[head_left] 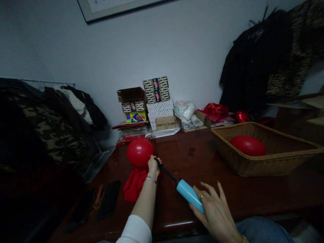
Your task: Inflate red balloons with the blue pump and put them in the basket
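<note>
A partly inflated red balloon [139, 152] sits at the black nozzle end of a light blue hand pump [189, 195]. My left hand [153, 166] is closed around the balloon's neck and the nozzle, hiding where they join. The pump slants down to the right, its dark rod showing between the nozzle and the blue barrel. Against the barrel's near end lies my right hand [215, 212], thumb below it and some fingers stretched out past it. Under the balloon is a heap of red material [134, 187], partly covered by my left forearm.
A wicker basket [265, 162] on the right holds another red balloon [248, 145]. Small black scissors [191, 152] lie mid-table. Two dark flat phone-like objects [109, 199] are at the left. Stacked boxes [160, 111] and an open carton [200, 117] stand along the wall.
</note>
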